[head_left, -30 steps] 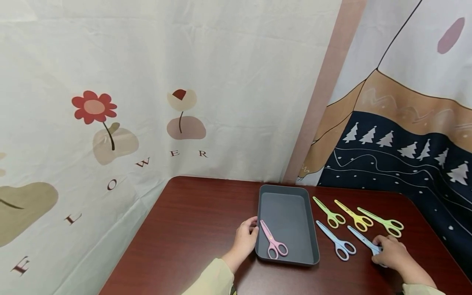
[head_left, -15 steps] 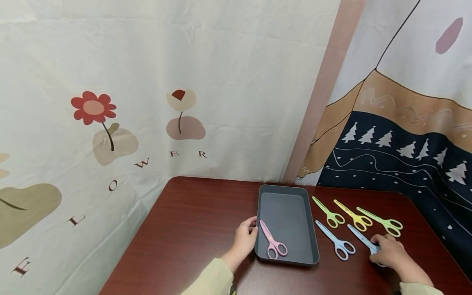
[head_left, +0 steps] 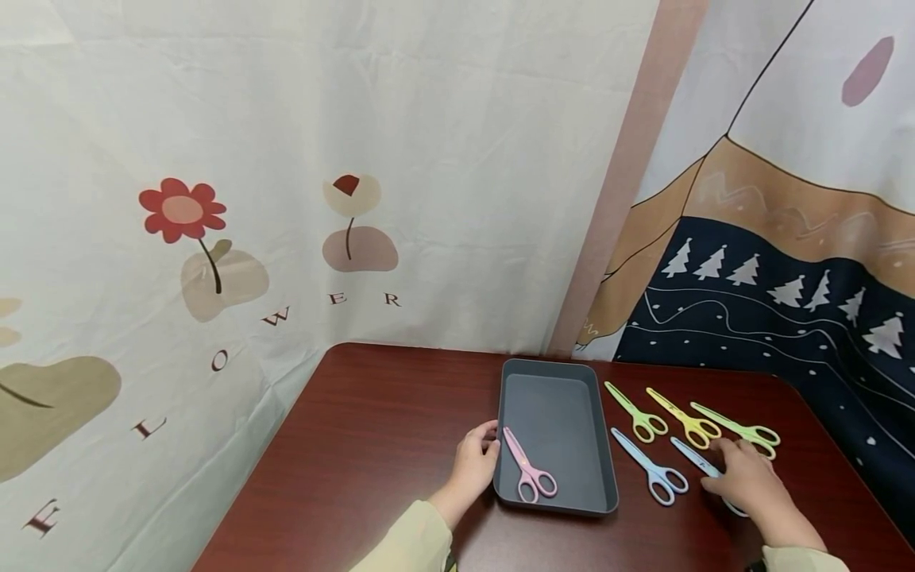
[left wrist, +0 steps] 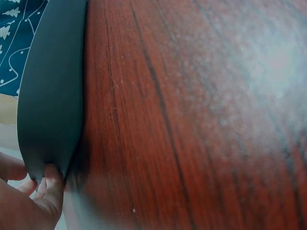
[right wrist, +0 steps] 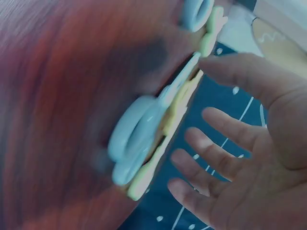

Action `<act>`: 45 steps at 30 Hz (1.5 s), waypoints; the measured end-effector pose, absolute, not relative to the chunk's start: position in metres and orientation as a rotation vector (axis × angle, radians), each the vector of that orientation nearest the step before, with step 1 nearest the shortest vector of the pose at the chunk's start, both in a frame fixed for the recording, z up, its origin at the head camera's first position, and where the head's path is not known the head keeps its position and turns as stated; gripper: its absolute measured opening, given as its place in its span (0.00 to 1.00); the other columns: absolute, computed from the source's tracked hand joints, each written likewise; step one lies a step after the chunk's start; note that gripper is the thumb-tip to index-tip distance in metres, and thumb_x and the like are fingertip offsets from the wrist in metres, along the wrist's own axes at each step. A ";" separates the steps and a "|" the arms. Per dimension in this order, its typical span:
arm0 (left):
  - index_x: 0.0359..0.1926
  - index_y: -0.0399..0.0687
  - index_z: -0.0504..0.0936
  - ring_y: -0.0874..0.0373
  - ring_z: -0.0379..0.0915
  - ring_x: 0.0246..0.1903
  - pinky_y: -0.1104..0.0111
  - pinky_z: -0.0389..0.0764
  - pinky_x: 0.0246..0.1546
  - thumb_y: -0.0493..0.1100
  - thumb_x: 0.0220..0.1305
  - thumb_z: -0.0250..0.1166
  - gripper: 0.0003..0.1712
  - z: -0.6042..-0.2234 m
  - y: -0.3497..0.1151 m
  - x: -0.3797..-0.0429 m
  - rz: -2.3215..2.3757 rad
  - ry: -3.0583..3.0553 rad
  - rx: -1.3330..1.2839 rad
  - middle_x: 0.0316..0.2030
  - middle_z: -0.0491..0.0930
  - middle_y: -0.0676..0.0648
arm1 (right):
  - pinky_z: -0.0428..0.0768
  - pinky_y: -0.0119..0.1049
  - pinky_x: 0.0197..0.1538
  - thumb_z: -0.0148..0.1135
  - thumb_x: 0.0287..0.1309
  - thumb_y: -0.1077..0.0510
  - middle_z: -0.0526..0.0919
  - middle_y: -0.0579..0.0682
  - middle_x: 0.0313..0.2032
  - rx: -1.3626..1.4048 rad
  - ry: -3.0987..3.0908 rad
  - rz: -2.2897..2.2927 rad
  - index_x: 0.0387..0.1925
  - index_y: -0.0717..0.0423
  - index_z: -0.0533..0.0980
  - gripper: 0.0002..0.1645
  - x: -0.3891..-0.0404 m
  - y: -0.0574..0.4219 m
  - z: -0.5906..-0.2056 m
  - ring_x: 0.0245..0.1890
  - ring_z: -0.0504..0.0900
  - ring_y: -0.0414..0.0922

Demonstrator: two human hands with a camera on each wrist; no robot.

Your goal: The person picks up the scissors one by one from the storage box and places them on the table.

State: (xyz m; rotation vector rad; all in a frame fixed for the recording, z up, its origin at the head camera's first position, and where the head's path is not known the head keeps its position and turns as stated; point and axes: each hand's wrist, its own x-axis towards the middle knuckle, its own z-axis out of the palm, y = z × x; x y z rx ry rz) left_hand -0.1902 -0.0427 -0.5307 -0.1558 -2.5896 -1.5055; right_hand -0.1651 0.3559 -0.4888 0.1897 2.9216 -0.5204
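My left hand (head_left: pixel 474 461) holds the left wall of a dark grey rectangular tray (head_left: pixel 572 429); in the left wrist view its fingers and thumb pinch the tray's wall (left wrist: pixel 52 86). Pink scissors (head_left: pixel 523 454) lie inside the tray near that wall. Over the right-hand pair of light blue scissors (head_left: pixel 692 456), my right hand (head_left: pixel 749 481) hovers and partly hides the handles. In the right wrist view these blue scissors (right wrist: pixel 159 104) lie flat on the table, while the right hand (right wrist: pixel 259 139) has its fingers spread and holds nothing.
Another light blue pair of scissors (head_left: pixel 641 458) lies right of the tray. Behind are green scissors (head_left: pixel 631 406), yellow scissors (head_left: pixel 675 411) and more green scissors (head_left: pixel 736 424). All rest on the dark red wooden table (head_left: pixel 400 413), with printed cloth (head_left: pixel 457 159) hanging behind.
My right hand has come off the blue scissors' handles, shifting slightly left and away from me, with its fingers loosened. Those scissors have moved slightly. The left hand and tray stay put.
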 end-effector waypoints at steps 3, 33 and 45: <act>0.53 0.36 0.77 0.49 0.80 0.38 0.67 0.80 0.39 0.30 0.61 0.60 0.18 -0.531 -0.043 -0.190 -1.511 -2.584 -0.155 0.42 0.80 0.40 | 0.68 0.67 0.47 0.70 0.45 0.49 0.60 0.79 0.53 0.186 2.972 -0.543 0.57 0.74 0.65 0.44 -0.166 0.343 -0.481 0.51 0.60 0.75; 0.53 0.36 0.77 0.51 0.80 0.37 0.70 0.79 0.36 0.31 0.60 0.60 0.18 -0.531 -0.043 -0.189 -1.520 -2.575 -0.165 0.41 0.80 0.41 | 0.69 0.65 0.52 0.69 0.50 0.49 0.68 0.68 0.58 -0.217 3.199 -0.692 0.59 0.62 0.69 0.38 -0.183 0.239 -0.476 0.56 0.67 0.67; 0.53 0.36 0.77 0.50 0.80 0.38 0.70 0.79 0.37 0.31 0.61 0.60 0.18 -0.531 -0.043 -0.190 -1.515 -2.581 -0.157 0.42 0.80 0.40 | 0.65 0.65 0.58 0.67 0.52 0.45 0.66 0.65 0.63 -0.347 3.176 -0.622 0.63 0.59 0.68 0.40 -0.183 0.210 -0.485 0.62 0.65 0.65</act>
